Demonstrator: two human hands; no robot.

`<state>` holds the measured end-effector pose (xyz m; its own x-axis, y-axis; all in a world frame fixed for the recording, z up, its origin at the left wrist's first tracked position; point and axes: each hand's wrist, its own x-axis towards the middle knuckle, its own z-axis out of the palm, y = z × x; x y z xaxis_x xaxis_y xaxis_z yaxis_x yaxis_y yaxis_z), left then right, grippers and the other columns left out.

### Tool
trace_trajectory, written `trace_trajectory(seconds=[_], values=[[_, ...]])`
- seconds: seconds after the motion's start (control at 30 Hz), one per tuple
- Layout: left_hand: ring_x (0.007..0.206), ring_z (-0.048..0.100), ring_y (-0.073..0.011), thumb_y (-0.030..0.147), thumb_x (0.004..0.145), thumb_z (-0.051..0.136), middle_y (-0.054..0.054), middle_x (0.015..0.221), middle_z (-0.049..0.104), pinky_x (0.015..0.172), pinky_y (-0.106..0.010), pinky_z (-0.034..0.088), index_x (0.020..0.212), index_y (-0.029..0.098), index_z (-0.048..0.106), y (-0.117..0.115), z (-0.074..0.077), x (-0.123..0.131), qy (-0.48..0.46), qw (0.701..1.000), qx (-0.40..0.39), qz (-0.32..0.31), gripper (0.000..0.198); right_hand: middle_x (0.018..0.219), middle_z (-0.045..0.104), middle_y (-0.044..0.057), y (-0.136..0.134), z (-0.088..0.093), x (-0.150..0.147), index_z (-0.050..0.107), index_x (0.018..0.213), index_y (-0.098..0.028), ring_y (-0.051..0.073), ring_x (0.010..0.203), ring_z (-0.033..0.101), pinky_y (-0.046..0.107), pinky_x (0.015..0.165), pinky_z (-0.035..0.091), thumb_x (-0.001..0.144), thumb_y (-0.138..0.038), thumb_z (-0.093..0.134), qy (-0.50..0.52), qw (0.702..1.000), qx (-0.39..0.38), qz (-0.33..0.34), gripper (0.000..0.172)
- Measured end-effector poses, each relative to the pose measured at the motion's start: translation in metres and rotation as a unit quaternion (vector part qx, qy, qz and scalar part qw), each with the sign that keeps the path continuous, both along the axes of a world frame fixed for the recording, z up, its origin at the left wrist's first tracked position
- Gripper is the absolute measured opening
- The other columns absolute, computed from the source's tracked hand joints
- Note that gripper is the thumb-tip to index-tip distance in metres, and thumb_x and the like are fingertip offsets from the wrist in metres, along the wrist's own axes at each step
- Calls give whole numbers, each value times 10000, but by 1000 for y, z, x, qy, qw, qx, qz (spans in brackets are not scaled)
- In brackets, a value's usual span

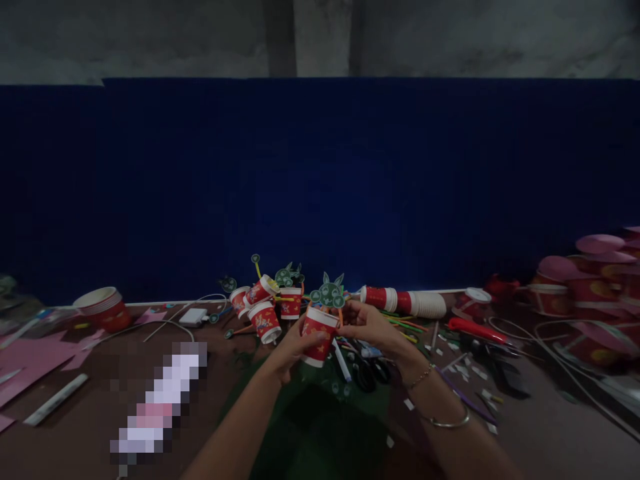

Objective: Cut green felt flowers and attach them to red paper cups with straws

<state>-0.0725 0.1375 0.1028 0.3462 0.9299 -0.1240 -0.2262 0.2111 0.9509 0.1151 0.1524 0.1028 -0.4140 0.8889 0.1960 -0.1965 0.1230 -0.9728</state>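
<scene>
My left hand (287,350) is wrapped round a red patterned paper cup (320,328), held slightly tilted above the table. A green paper cut-out with pointed ears (332,292) rises at the cup's rim, with small round green pieces beside it. At the cup's right side, my right hand (373,327) is closed, its fingertips at an orange pipe cleaner (341,316); part of the grip is hidden. Just behind, several red cups (264,321) lie and stand with similar green pieces and coloured stems. A white marker (343,360) and black-handled scissors (364,373) lie below my right hand.
Stacked paper cups (407,301) lie on their side at the back. A red-handled tool (477,330) and white scraps are on the right, near piled red cups with pink tops (595,287). Pink paper (35,363) and nested cups (105,310) are left. A blue partition (320,187) stands behind.
</scene>
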Motion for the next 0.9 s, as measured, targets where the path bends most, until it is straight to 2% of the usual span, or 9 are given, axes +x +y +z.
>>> trace_trajectory(seconds=[0.13,0.33,0.43,0.5,0.57,0.63,0.8,0.9], values=[[792,651,-206,301,568,764,-79,926,692,690,-283,508,1073,175,597,-2,1,1,11,1000,8,-10,546,798,663,23,2,-6,-3,603,880,-156,175,746,631,299,686,504,599,-236,749,4,1000,-13,-20,326],[834,654,-224,300,591,761,-78,939,697,715,-296,513,1186,194,535,-1,1,-3,26,999,15,-40,646,726,663,13,2,-5,-5,625,790,-150,173,691,623,305,674,499,590,-291,753,-22,999,2,-36,277],[884,647,-212,271,590,771,-58,1010,684,752,-287,510,1254,237,463,0,1,-4,46,999,21,-14,732,732,658,21,1,-1,-3,647,810,-151,179,697,619,312,676,493,579,-292,762,-57,997,10,-41,294],[910,641,-211,261,579,780,-54,1058,670,773,-292,509,1284,254,419,1,0,-3,44,999,22,6,792,825,662,43,0,3,-2,649,890,-163,182,720,620,315,666,493,614,-310,736,-66,996,6,-59,324],[935,634,-217,262,569,787,-58,1084,661,800,-306,504,1301,256,392,2,-2,-2,38,999,21,23,832,947,646,61,-2,7,-1,617,982,-182,176,743,620,302,641,492,651,-322,705,-44,996,2,-76,370],[958,625,-226,269,562,790,-67,1091,658,833,-324,493,1317,251,370,3,-4,0,33,998,29,44,864,974,631,62,-3,10,0,575,1005,-189,157,715,618,275,596,481,652,-313,703,-7,996,-11,-92,396],[1058,575,-243,276,544,796,-77,1178,609,924,-368,439,1343,280,314,8,-11,2,4,992,87,90,933,786,627,9,2,8,4,546,854,-167,116,607,589,235,551,438,561,-284,766,36,987,-64,-143,384],[1122,530,-242,384,613,742,-82,1233,569,951,-367,415,1304,266,383,14,-19,1,-25,989,75,127,788,665,622,-4,5,5,5,567,753,-149,114,589,569,244,574,432,556,-306,763,8,983,-55,-178,319]])
